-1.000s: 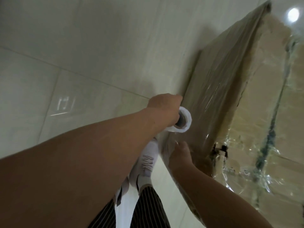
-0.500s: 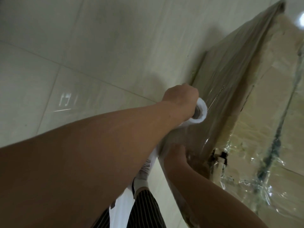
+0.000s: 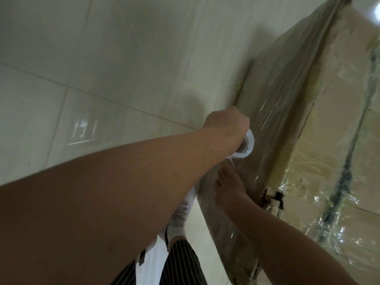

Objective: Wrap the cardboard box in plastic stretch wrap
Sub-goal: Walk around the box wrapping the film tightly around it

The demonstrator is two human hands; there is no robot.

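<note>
While I look down past my own striped trouser leg (image 3: 181, 262) and white sneaker (image 3: 182, 210) on the tiled floor (image 3: 102, 58), my right hand (image 3: 228, 186) comes first: it lies flat with fingers spread against the film-covered side of the cardboard box (image 3: 333, 120), near that side's lower end, gripping nothing. Just beyond it my left hand (image 3: 226, 126) is closed in a fist around one end of the stretch wrap roll (image 3: 246, 147), whose white end and dark core poke out below my knuckles, pressed close to the same side of the box. A sheet of clear film (image 3: 287, 89) runs from the roll along that side toward the far top corner, taut and glossy. The box stands on the floor to my right, its top face already crossed with crinkled wrap and a dark strip (image 3: 341, 177) running lengthwise. A torn, dark patch (image 3: 275, 197) shows at the top edge beside my right wrist.
</note>
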